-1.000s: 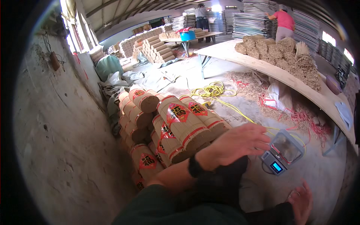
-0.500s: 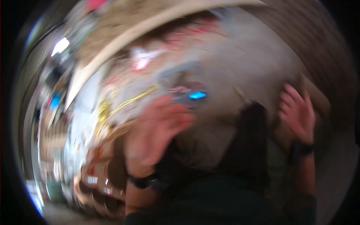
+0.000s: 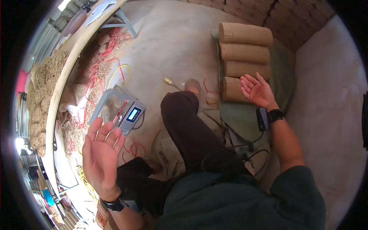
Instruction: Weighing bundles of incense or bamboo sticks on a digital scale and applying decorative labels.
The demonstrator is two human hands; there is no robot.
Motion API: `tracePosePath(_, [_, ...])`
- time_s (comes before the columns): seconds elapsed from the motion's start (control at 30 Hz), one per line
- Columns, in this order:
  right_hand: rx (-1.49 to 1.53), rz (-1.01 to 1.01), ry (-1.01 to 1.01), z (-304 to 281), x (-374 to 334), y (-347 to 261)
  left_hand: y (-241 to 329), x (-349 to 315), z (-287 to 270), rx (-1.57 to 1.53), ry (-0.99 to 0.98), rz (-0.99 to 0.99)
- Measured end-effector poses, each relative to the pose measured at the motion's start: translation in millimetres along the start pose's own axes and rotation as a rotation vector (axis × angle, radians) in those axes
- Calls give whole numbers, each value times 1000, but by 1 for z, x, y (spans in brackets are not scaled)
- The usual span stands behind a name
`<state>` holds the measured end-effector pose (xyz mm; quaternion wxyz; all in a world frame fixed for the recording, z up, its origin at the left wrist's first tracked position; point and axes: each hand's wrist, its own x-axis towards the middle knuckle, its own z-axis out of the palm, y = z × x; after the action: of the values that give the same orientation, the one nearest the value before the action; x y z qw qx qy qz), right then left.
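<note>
My left hand (image 3: 100, 165) is raised palm up with the fingers spread, holding nothing. Closest to it is a grey digital scale (image 3: 129, 124) with a lit display. A slim red-and-white item (image 3: 122, 112) lies on the scale. My right hand (image 3: 259, 92) is also open, its palm turned up and bare. It hovers over or rests against the nearest of several brown, ribbed cylindrical bundles (image 3: 234, 90); contact cannot be made out. The bundles lie in a row on a green sheet (image 3: 281, 90).
A long wooden-edged table (image 3: 63, 82) carrying brown material runs along the left. Red strands (image 3: 100, 69) and straw-like scraps litter the floor beneath. A yellow connector (image 3: 168, 81) on a cord lies ahead of my knee. Stacked brown bundles (image 3: 299, 15) line the far right; a pale wall (image 3: 329, 96) stands right.
The view has swung toward the right and steadied from blur, bringing the row of bundles into clear sight. My right hand is now by the nearest bundle; both hands stay open.
</note>
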<state>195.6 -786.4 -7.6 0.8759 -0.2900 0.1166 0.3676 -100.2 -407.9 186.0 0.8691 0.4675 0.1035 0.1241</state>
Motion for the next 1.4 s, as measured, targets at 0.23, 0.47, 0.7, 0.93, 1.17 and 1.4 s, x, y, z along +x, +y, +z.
tracePosePath(0.23, [-55,-19,288,-87,6,11,-19,40,16,42,-77,-96])
tracePosePath(0.47, [-508,307,451,-119,18,60,-32,60,10,44,-23,-169])
tracePosePath(0.7, [-889,433,366,-111,55,114,-40,63,-16,113,99,-218])
tracePosePath(0.93, [-1156,386,285,-88,147,129,-50,76,-78,148,275,-282])
tracePosePath(1.17, [-1943,-18,463,-87,244,127,-83,91,-143,141,492,-409])
tracePosePath(1.4, [-2023,55,505,-93,294,112,-100,99,-172,145,572,-547])
